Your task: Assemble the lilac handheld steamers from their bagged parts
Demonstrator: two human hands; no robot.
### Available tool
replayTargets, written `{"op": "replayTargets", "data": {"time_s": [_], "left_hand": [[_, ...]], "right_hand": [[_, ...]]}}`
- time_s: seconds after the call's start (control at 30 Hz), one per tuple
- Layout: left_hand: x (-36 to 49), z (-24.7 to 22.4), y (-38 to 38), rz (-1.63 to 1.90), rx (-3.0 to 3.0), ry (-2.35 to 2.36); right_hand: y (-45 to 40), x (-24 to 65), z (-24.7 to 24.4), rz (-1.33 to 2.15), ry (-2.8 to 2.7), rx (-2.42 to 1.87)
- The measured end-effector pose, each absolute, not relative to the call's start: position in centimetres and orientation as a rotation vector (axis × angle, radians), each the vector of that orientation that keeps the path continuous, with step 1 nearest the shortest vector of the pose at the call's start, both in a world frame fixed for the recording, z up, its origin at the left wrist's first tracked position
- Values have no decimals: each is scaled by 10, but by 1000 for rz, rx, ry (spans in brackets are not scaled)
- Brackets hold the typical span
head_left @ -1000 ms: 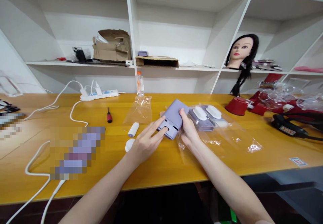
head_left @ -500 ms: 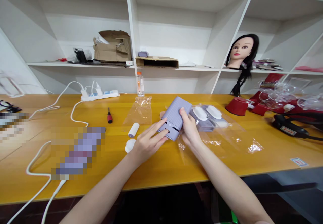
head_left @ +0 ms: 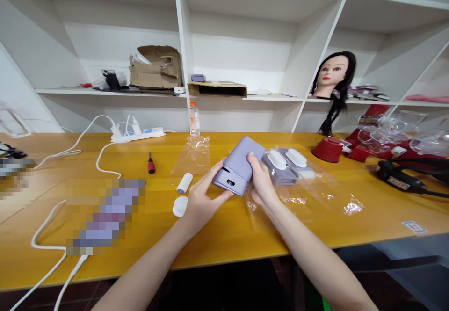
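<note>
Yellow wooden tabletop (head_left: 157, 250), spread on both sides of the fingers.
Just left of the left fingers (head_left: 211, 173) lie a white cylinder (head_left: 184, 183) and a round white piece (head_left: 180, 206); farther left, a red-handled screwdriver (head_left: 151, 166) and a purple object (head_left: 114, 210) (pixelated, so unclear). Beyond them sit a power strip (head_left: 140, 134), clear bag (head_left: 196, 151) and orange-capped bottle (head_left: 194, 121). Right of the right fingers (head_left: 253, 161) spreads clear plastic (head_left: 308, 203), then a red base (head_left: 328, 150) and small sticker (head_left: 414, 227).

Both hands (head_left: 231, 187) hold a purple device (head_left: 240, 165).
</note>
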State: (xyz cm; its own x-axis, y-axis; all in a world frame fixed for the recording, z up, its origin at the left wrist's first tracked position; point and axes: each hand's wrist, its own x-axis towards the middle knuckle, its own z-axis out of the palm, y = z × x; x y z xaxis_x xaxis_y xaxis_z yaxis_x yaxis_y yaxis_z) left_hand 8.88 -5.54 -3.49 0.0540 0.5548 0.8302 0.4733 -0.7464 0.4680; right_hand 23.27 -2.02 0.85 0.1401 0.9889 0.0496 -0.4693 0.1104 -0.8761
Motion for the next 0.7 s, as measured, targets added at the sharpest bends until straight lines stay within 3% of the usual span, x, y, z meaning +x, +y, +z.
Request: {"op": "replayTargets", "data": {"time_s": [0.43, 0.7], "left_hand": [[76, -36, -50, 1313, 2119, 939], [74, -36, -52, 1403, 2106, 924]], "right_hand": [[-21, 228, 5, 1229, -846, -788], [-26, 222, -4, 1153, -886, -691]]}}
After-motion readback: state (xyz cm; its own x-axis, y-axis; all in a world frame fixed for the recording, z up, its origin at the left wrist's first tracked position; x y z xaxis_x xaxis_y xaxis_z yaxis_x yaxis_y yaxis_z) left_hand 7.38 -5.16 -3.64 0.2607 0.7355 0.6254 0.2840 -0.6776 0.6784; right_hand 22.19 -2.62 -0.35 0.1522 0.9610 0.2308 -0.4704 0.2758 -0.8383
